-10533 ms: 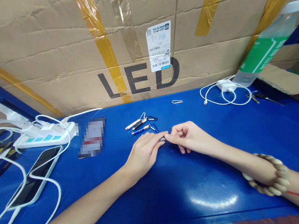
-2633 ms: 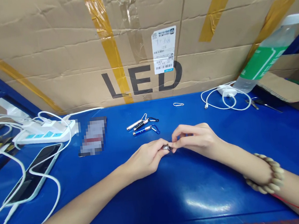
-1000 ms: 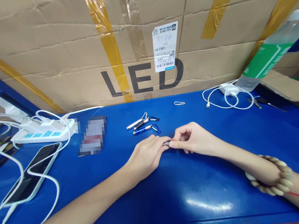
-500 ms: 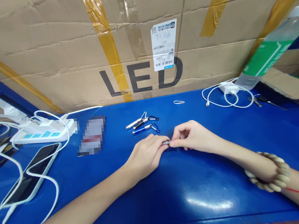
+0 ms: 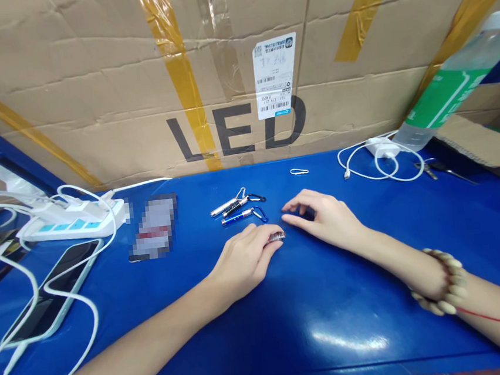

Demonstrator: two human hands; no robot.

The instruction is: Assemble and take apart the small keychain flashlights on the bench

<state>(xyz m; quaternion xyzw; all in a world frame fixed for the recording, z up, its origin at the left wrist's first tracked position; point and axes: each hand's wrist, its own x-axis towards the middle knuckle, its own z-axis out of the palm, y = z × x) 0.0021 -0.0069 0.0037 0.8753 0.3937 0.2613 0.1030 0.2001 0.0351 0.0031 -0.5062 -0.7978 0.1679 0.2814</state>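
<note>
Between its thumb and fingers, my left hand (image 5: 245, 258) holds a small silver flashlight (image 5: 276, 238). Only one metallic end pokes out to the right; the rest is hidden in the hand. My right hand (image 5: 323, 216) is open just to the right, thumb and fingers apart and touching nothing that I can see. Beyond my left hand lie a silver keychain flashlight (image 5: 224, 207), a black one (image 5: 236, 206) and a blue one (image 5: 237, 216), each with a carabiner clip. Farther back rests a loose silver carabiner clip (image 5: 299, 171).
A cardboard box (image 5: 113, 106) walls off the back of the blue table (image 5: 314, 305). To the left are a power strip (image 5: 77, 225), a phone (image 5: 56, 291), white cables and a blurred-out flat item (image 5: 154, 226). A bottle (image 5: 444, 92), a coiled cable (image 5: 395, 161) and keys (image 5: 440, 166) lie right.
My right hand has let go of the flashlight's end and moved slightly right and away, its fingers spreading. My left hand stays in place with the flashlight.
</note>
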